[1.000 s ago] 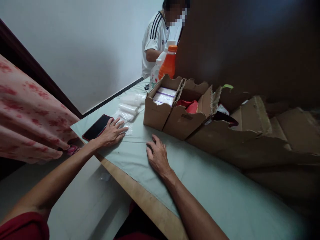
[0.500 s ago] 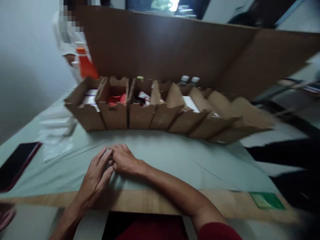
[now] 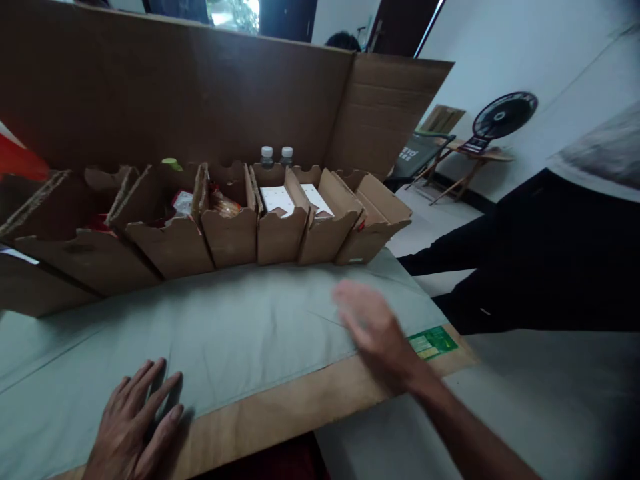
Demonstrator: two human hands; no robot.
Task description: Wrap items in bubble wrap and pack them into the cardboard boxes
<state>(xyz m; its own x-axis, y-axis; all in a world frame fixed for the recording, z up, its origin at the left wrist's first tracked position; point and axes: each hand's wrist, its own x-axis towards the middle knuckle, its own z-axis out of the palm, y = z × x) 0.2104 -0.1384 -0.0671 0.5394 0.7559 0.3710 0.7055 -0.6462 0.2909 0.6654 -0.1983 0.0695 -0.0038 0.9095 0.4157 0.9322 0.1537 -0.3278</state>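
Note:
My left hand [image 3: 135, 423] lies on the pale green cloth [image 3: 240, 327] near the table's front edge, fingers spread and holding nothing. Over the right part of the cloth is my right hand [image 3: 373, 330], blurred by motion. Its fingers stretch to the left with the thumb apart, and nothing shows in them. Beyond both hands stands a row of cardboard bins [image 3: 233, 240]. White boxes [image 3: 277, 200] sit in two of them, and a bin left of these holds a clear-wrapped brownish item [image 3: 225, 203]. Red items lie deeper in bins further left, partly hidden.
A tall cardboard panel [image 3: 200, 87] rises behind the bins, with two white-capped bottles [image 3: 267, 157] before it. A green label [image 3: 434, 342] is on the wooden edge at right. Close on the right stands a person in dark trousers [image 3: 540, 260]. A fan [image 3: 503, 117] stands farther back.
The view has swung to the right. My hands, together before, have come apart: the right has moved rightward, while the left now rests flat on the cloth.

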